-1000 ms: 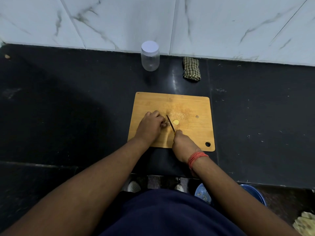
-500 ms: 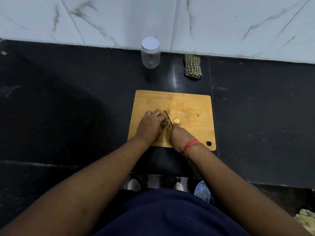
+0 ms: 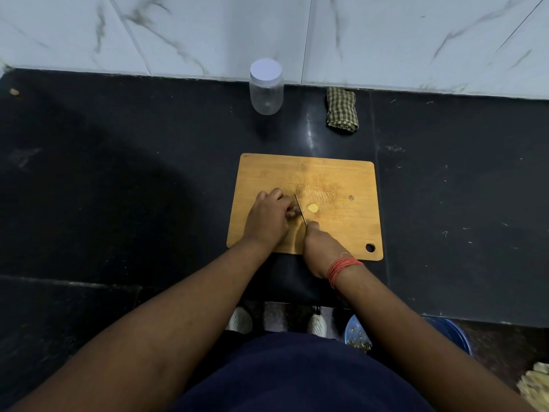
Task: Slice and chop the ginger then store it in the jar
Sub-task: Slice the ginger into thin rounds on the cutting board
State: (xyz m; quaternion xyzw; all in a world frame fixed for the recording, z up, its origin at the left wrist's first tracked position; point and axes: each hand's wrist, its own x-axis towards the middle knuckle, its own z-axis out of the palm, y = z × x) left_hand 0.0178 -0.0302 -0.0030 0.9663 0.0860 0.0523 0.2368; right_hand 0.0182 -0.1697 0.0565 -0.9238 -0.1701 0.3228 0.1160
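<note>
Gripping the knife, the right hand works at the near edge of the cutting board; the left hand pinches the ginger against the blade. One slice lies just right of it. Risk: fingertips touching the blade invite a cut if the small piece rolls. The capped jar stands far back on the table.

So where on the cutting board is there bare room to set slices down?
The cutting board is bare along its far edge and on its right side, between the ginger slice and the corner hole. The near-left part is crowded: left hand, knife, right hand.
</note>
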